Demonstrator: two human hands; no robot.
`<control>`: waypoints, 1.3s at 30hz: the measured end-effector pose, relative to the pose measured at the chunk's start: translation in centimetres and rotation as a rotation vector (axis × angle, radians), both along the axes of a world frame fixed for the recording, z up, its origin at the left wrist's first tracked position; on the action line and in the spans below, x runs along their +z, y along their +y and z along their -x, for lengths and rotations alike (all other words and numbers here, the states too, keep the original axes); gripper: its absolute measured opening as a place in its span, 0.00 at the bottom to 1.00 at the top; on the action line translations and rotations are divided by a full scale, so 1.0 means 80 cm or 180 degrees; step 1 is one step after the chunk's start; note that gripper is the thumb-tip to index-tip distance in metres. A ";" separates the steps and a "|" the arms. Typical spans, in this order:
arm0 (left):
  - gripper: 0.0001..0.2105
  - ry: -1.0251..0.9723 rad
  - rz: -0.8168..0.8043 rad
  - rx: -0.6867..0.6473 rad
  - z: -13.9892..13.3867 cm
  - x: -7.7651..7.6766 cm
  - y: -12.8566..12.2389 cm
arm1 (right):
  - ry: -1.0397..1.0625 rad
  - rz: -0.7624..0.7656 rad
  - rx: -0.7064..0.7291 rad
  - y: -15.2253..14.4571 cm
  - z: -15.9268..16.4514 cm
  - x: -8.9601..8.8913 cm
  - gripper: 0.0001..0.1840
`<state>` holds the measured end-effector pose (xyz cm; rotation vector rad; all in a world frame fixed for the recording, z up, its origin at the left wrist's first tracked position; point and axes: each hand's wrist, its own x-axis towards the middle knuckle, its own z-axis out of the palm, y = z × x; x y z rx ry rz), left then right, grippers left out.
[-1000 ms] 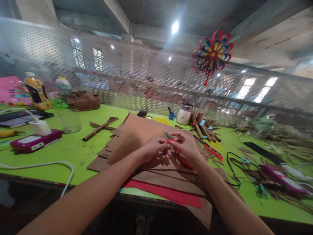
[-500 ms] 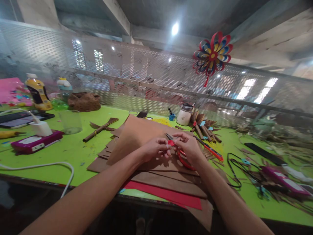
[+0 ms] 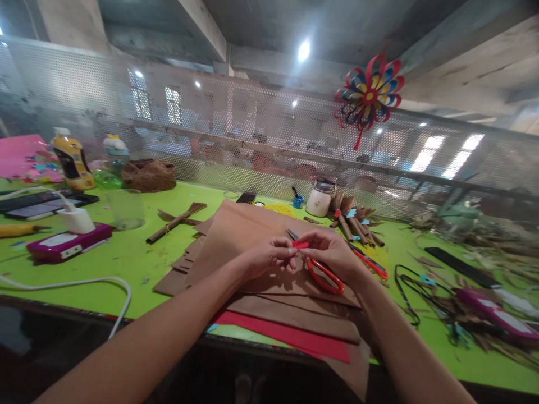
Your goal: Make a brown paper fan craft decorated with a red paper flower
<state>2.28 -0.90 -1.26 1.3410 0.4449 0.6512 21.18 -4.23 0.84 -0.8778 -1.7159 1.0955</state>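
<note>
A small red paper piece [image 3: 300,245] is pinched between my two hands, above a stack of brown paper [image 3: 240,230]. My left hand [image 3: 275,255] grips its left end with thumb and fingertips. From the other side, my right hand [image 3: 330,252] holds it in a closed pinch. Red-handled scissors [image 3: 326,278] lie on the brown paper under my right hand, their blades partly hidden behind the fingers. Beneath the stack a red sheet [image 3: 290,335] sticks out at the table's front edge.
A utility knife [image 3: 370,264] lies to the right, near rolled brown paper bundles [image 3: 353,221] and a white jar [image 3: 319,199]. At left are a clear cup [image 3: 126,209], a purple power strip [image 3: 69,243] and a white cable [image 3: 92,280]. Mesh panelling [image 3: 236,129] runs behind the green table.
My right hand has turned and moved slightly right, showing more of the red piece and the scissors' handles. The whole view has shifted a little.
</note>
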 end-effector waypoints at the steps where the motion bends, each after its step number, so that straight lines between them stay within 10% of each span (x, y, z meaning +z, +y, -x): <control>1: 0.11 0.0009 -0.0026 -0.0015 -0.001 0.000 0.000 | 0.0004 -0.0011 -0.0020 0.000 0.000 -0.001 0.14; 25: 0.18 0.0470 -0.0274 0.0058 -0.005 -0.001 -0.005 | -0.0444 -0.0099 -0.0448 0.005 0.008 -0.009 0.11; 39: 0.10 0.0016 -0.0016 -0.0120 0.004 0.003 0.001 | -0.0404 -0.0111 0.0392 -0.006 -0.013 0.011 0.17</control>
